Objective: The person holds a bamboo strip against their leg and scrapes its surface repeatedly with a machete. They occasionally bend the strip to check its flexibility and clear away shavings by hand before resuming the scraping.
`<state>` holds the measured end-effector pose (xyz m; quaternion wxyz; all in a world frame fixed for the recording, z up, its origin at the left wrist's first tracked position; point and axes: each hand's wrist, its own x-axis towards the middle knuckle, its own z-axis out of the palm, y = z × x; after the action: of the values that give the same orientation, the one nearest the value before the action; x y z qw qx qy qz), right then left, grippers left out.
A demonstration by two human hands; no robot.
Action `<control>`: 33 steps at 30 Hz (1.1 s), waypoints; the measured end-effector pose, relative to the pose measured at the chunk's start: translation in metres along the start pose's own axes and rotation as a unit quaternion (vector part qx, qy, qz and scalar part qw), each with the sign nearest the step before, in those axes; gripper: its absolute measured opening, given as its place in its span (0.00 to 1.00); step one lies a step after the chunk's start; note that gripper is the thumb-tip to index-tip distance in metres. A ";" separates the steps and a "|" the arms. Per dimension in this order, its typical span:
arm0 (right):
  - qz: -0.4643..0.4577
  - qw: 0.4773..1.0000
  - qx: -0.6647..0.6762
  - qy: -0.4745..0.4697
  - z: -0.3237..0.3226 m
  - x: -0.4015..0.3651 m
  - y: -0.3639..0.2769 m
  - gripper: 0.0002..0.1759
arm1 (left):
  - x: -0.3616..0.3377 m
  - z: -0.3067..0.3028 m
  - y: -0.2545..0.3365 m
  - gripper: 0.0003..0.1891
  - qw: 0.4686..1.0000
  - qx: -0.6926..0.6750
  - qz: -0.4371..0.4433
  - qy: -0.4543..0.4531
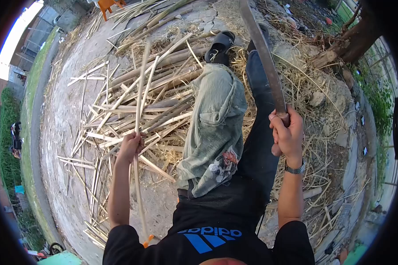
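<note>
My left hand (130, 145) is closed around a long, thin bamboo strip (140, 99), which stands nearly upright in view and runs down past my forearm. In my right hand (288, 132) I grip the handle of a machete (266, 57); its long dark blade points up and away from me, apart from the strip. A watch circles that wrist. Over one of my legs lies a worn grey-green cloth (219, 115), with a red and white patch near my lap. Split bamboo pieces (159, 108) are heaped on the ground beside the covered leg.
A tree trunk (353, 42) rises at the upper right, above dry shavings and rubble (323, 99). More bamboo lengths (152, 22) lie farther off. An orange chair (107, 6) stands at the top left. Someone in dark clothing (16, 139) is at the far left edge.
</note>
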<state>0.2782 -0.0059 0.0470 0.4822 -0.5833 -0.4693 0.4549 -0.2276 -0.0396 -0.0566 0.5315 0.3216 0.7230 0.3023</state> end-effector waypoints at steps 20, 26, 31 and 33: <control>-0.113 0.976 -0.185 -0.027 0.028 -0.007 0.046 0.18 | -0.062 0.126 0.107 0.10 0.865 0.321 0.384 -0.030; -0.051 0.992 -0.116 0.000 0.012 -0.006 0.047 0.18 | -0.076 0.039 0.075 0.07 0.908 0.306 0.285 0.027; -0.050 0.983 -0.134 0.115 -0.021 0.029 0.055 0.18 | -0.076 -0.019 0.043 0.07 0.885 0.334 0.312 0.089; -0.024 0.983 -0.126 0.129 -0.034 0.044 0.053 0.19 | -0.070 -0.023 0.037 0.07 0.878 0.316 0.351 0.078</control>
<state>0.3237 0.0275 -0.0050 0.4722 -0.6816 -0.4708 0.3013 -0.2283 -0.0743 0.0180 0.2024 0.6808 0.6587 0.2484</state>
